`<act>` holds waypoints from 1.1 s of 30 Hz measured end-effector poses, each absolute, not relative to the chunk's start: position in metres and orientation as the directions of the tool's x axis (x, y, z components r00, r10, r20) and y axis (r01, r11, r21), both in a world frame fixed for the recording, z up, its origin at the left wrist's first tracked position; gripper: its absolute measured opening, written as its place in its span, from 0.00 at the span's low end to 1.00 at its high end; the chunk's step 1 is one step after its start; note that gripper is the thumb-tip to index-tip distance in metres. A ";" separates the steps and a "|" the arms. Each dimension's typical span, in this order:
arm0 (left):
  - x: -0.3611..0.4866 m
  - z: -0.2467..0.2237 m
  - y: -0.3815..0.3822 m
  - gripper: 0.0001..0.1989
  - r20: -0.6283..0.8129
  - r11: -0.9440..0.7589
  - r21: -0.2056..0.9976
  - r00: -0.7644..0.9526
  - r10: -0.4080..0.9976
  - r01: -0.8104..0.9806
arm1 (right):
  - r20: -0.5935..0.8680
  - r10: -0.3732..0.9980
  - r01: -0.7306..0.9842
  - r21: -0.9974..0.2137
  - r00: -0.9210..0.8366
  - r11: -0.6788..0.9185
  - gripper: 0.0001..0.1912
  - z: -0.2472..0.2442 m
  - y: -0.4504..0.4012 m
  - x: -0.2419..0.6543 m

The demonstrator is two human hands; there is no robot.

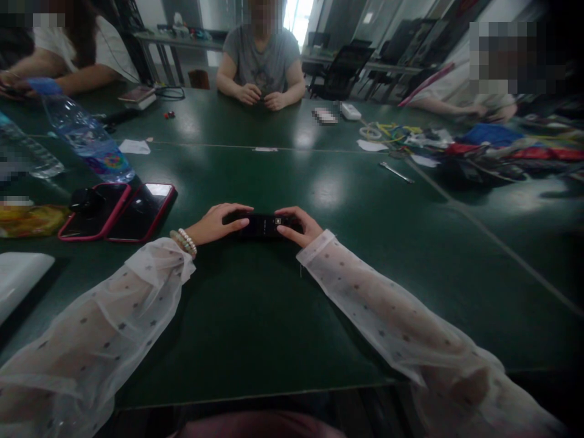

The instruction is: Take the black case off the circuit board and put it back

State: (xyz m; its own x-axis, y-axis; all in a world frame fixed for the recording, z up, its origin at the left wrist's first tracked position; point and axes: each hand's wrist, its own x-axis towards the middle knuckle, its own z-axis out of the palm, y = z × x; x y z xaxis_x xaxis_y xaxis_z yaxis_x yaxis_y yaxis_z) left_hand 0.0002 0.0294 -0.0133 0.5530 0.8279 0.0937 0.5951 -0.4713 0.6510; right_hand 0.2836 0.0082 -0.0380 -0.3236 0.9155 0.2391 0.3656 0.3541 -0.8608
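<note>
A small dark box-like object (pixel 264 225) with pale markings lies on the green table (pixel 255 316), between my two hands. My left hand (pixel 223 222) grips its left end, with the thumb on the near side and the fingers reaching over the far side. At the right end, my right hand (pixel 298 225) holds it in the same way, the thumb by a small light square. The undersides of my fingers are hidden. A beaded bracelet (pixel 186 242) circles my left wrist, and sheer white sleeves cover both arms.
Two red-rimmed phones (pixel 142 213) and a water bottle (pixel 91 143) stand or lie at the left. A metal wrench-like tool (pixel 396 173) and a heap of cables (pixel 392 134) are at the right. A person (pixel 261 67) sits opposite; others sit at both sides.
</note>
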 end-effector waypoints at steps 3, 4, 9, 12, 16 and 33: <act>0.001 -0.014 0.029 0.29 0.117 -0.478 0.664 0.552 0.826 0.575 | 0.280 0.906 0.395 -0.830 -0.316 0.395 0.22 -0.038 0.011 0.285; 0.001 -0.013 0.029 0.29 0.130 -0.484 0.672 0.554 0.823 0.561 | 0.293 0.903 0.399 -0.823 -0.313 0.405 0.22 -0.038 0.011 0.285; 0.003 -0.012 0.029 0.28 0.136 -0.477 0.677 0.541 0.830 0.561 | 0.326 0.886 0.424 -0.788 -0.329 0.447 0.28 -0.041 0.013 0.285; 0.002 -0.014 0.029 0.28 0.130 -0.468 0.681 0.536 0.834 0.563 | 0.373 0.868 0.505 -0.707 -0.327 0.494 0.33 -0.044 0.014 0.285; 0.001 -0.017 0.031 0.28 0.140 -0.474 0.693 0.543 0.828 0.544 | 0.403 0.860 0.577 -0.639 -0.313 0.509 0.28 -0.044 0.016 0.285; 0.002 -0.019 0.031 0.39 0.130 -0.450 0.648 0.493 0.860 0.614 | 0.359 0.882 0.545 -0.694 -0.304 0.470 0.27 -0.037 0.010 0.280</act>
State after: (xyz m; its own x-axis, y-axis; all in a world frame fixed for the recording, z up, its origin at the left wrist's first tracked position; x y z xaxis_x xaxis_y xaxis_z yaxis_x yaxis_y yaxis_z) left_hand 0.0025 0.0305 -0.0187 0.4926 0.8604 0.1304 0.6142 -0.4499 0.6484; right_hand 0.2801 0.0096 -0.0373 -0.3037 0.8824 0.3594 0.5448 0.4703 -0.6943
